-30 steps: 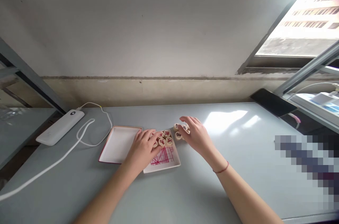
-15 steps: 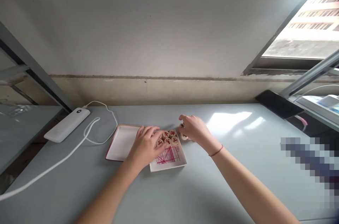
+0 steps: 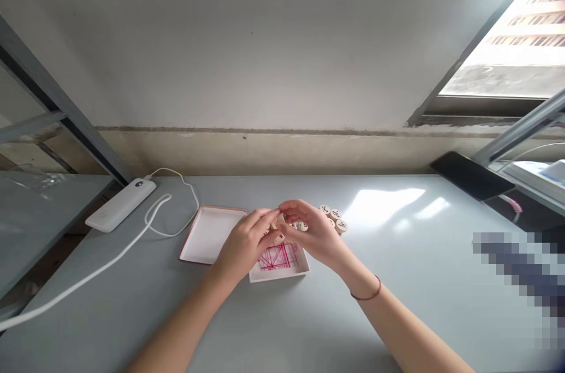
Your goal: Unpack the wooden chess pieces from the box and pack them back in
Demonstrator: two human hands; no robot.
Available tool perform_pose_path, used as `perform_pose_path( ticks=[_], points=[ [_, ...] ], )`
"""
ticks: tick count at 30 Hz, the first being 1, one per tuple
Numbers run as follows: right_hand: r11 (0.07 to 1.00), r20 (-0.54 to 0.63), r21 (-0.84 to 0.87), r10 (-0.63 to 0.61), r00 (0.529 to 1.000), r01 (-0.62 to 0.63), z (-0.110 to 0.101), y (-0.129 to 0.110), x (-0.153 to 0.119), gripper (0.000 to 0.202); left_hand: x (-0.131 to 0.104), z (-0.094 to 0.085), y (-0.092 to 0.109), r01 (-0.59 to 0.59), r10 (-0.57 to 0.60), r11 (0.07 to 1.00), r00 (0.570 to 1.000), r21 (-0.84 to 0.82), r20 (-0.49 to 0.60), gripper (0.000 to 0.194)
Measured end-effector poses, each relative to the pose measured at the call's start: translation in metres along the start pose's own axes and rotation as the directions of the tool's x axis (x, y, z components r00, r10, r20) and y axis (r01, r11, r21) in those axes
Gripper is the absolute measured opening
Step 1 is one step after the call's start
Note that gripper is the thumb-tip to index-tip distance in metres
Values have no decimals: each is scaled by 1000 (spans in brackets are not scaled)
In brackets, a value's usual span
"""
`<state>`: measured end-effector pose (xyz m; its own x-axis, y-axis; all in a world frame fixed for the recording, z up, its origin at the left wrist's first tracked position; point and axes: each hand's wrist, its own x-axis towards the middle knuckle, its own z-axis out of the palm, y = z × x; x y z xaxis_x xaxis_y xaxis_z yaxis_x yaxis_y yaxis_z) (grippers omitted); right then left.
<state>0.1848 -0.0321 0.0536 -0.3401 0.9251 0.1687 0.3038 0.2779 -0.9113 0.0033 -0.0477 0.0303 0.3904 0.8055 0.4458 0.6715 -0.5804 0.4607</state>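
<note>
Over the back part of a white box [image 3: 301,267] my left hand [image 3: 247,237] rests with its fingers curved against round wooden game pieces. My right hand [image 3: 311,235] meets it there, thumb and fingers bent around a piece [image 3: 278,221] at the box's back. Both hands hide most of the pieces inside. Pink lines mark the paper [image 3: 278,256] in the box's front half. Just right of my right hand, several round pieces with dark characters [image 3: 336,214] lie on the table. The white lid [image 3: 207,235] lies open-side up left of the box, partly behind my left hand.
A white power bank [image 3: 121,205] with a white cable [image 3: 110,264] lies on the grey table [image 3: 375,314] at left. A dark flat device [image 3: 470,175] is at the back right, beside a metal frame [image 3: 521,126].
My right hand has moved left from the loose pieces to the box, close to my left hand. Loose pieces with dark characters now show beside it.
</note>
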Motion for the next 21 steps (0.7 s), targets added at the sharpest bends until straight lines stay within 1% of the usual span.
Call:
perform_pose_path(
  ticks=[2, 3, 5, 7, 8, 10, 13, 16, 17, 19, 21],
  points=[
    [997, -16, 82, 16, 1000, -14, 5, 5, -4, 23, 1, -7, -4, 2, -2, 1000, 1000, 0, 25, 28],
    [997, -24, 81, 16, 1000, -14, 8, 7, -6, 22, 1, -12, -8, 13, -13, 1000, 999, 13, 33, 27],
    [999, -25, 2, -32, 999, 32, 14, 11, -11, 17, 1, -24, -16, 67, -68, 996, 997, 56, 24, 24],
    [981, 26, -128, -144, 989, 146, 22, 11, -16, 12, 2, -36, -24, 122, -124, 989, 992, 87, 20, 22],
    [958, 70, -188, -205, 976, 214, 26, 11, -18, 13, 2, -41, -27, 136, -138, 986, 990, 100, 11, 22],
    [900, 160, -293, -287, 944, 323, 34, 11, -22, 15, 2, -48, -29, 149, -154, 983, 988, 107, 32, 18],
    [807, 252, -425, -331, 909, 411, 41, 13, -25, 19, 1, -51, -29, 152, -165, 984, 975, 96, 145, 11],
    [735, 286, -497, -363, 887, 461, 42, 15, -26, 11, -1, -52, -27, 158, -169, 985, 956, 65, 241, 7],
    [718, 292, -513, -370, 882, 471, 42, 15, -26, 11, -2, -53, -26, 162, -170, 985, 950, 51, 260, 7],
    [692, 303, -534, -381, 874, 487, 41, 15, -27, 16, -3, -54, -23, 165, -164, 986, 942, 22, 294, 6],
    [684, 303, -538, -390, 870, 494, 40, 14, -27, 19, -3, -57, -19, 162, -152, 987, 933, -4, 325, 9]
  ],
)
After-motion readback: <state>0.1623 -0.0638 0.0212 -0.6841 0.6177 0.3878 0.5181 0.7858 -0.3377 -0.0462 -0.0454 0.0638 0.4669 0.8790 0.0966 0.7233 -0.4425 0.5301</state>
